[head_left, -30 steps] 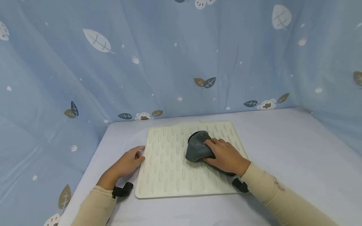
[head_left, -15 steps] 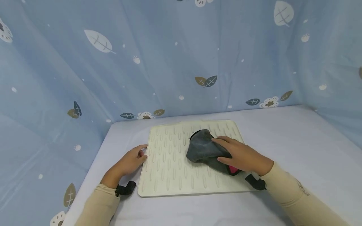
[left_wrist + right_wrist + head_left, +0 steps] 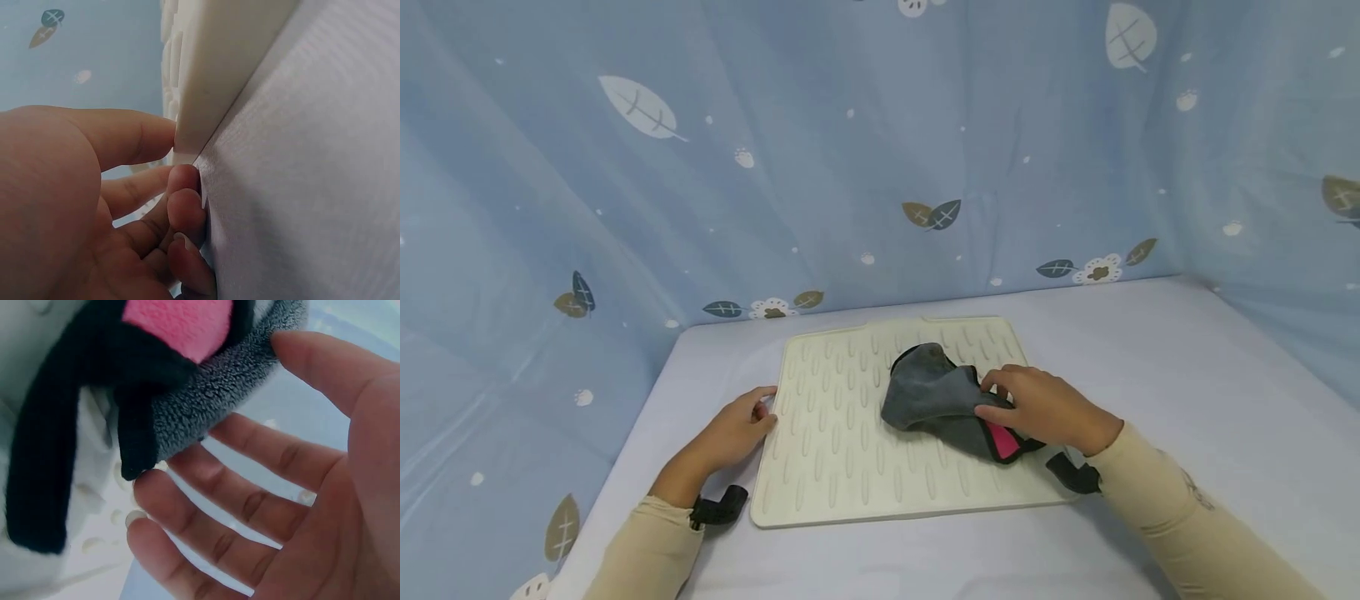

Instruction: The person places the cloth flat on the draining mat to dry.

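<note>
A cream drying mat (image 3: 820, 450) with raised oval ridges lies on the table. On its right half sits a crumpled grey cloth (image 3: 925, 392) with black edging and a pink patch. My left hand (image 3: 733, 433) is at the mat's left edge; in the left wrist view, the thumb tip touches the side of the mat (image 3: 219, 69), and the other fingers bend beside it, close to the table. My right hand (image 3: 1045, 404) has thumb and fingers spread at the cloth's right end. Up close, its fingertips touch the fuzzy grey border of the cloth (image 3: 200, 394), beside a black strap (image 3: 44, 462).
The table has a white cover (image 3: 1150, 358). A blue curtain (image 3: 820, 167) with a leaf pattern hangs behind it and along both sides. Each wrist carries a black camera mount, one at the left wrist (image 3: 721, 506) and one at the right (image 3: 1072, 473).
My right hand has loosened its grip on the cloth and shifted right to its end, uncovering the pink patch. The cloth has spread out more. My left hand stays at the mat's edge.
</note>
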Tool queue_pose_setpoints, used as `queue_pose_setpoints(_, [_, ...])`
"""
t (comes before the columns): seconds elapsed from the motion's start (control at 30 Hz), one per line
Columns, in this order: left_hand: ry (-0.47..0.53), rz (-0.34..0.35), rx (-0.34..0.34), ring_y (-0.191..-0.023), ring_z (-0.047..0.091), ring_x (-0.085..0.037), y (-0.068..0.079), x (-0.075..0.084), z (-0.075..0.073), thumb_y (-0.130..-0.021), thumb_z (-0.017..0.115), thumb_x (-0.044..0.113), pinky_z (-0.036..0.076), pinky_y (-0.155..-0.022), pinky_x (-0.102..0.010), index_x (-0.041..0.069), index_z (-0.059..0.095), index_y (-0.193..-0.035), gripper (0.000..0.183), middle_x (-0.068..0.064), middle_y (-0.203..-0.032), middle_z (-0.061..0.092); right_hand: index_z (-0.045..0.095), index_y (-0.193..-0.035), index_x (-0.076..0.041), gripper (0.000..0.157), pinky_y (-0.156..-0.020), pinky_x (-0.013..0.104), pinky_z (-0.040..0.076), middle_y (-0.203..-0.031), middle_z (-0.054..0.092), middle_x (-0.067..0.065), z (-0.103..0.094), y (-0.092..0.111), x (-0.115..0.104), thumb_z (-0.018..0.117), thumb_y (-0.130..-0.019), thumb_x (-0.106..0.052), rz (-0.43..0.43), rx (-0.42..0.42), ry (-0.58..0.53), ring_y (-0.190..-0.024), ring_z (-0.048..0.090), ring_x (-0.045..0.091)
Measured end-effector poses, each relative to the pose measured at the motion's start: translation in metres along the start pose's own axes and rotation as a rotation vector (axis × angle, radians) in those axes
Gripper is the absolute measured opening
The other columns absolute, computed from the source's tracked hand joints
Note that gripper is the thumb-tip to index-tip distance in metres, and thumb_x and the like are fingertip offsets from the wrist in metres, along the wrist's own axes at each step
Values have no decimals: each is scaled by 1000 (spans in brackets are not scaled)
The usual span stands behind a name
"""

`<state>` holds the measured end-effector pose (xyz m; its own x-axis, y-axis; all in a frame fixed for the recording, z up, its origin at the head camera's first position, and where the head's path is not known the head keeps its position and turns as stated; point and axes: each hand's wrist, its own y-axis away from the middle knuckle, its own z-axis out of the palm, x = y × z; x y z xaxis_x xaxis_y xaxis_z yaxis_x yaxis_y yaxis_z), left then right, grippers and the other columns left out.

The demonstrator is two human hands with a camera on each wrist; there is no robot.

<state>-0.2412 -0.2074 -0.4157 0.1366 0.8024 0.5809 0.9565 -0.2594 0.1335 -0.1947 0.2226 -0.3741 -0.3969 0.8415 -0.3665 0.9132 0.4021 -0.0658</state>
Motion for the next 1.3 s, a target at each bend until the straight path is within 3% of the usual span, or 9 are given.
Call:
queue_pose_setpoints(0.23, [-14,4,-1,-75,45,-16,1,-1,0,-95,48,18,37,-67,-29,10,34,-140,49,-5,-91,50,66,-102,-17,22,-62,21,43,-84,57,-11,6,0,-2,67,-83,-27,-81,53,49,-70,49,1])
queue_pose_setpoints(0.4, [-9,5,9,-75,45,-16,0,-2,0,-95,48,18,37,-67,-29,11,35,-140,48,-5,-91,50,70,-99,-17,17,-55,21,40,-76,56,-10,6,-3,-2,69,-82,-21,-51,157,108,-61,46,2])
queue_pose_setpoints(0.63, [-8,4,0,-75,46,-16,2,-2,1,-94,48,17,38,-66,-29,10,35,-140,48,-5,-91,50,70,-99,-16,17,-44,20,32,-55,49,-13,6,-4,-6,67,-84,-22,-2,245,100,-47,39,2])
queue_pose_setpoints(0.9, [-6,38,15,-75,45,-16,2,-1,0,-94,48,16,37,-67,-29,9,36,-139,47,-4,-89,49,72,-97,-17,17,-50,18,38,-68,63,-11,6,-2,-14,71,-80,-19,-91,424,102,-53,45,-3])
queue_pose_setpoints(1.13, [-17,28,12,-76,46,-16,2,1,0,-94,48,16,38,-68,-29,9,36,-139,47,-4,-89,50,72,-100,-15,22,-52,18,41,-78,69,-6,9,1,-24,72,-78,-17,-175,445,79,-58,49,-4])
queue_pose_setpoints(1.3, [-34,22,11,-76,47,-15,1,0,1,-94,48,17,38,-69,-29,8,35,-139,48,-4,-89,50,71,-103,-17,24,-55,16,44,-84,70,-7,12,3,-31,71,-79,-17,-191,395,-3,-62,54,-6])
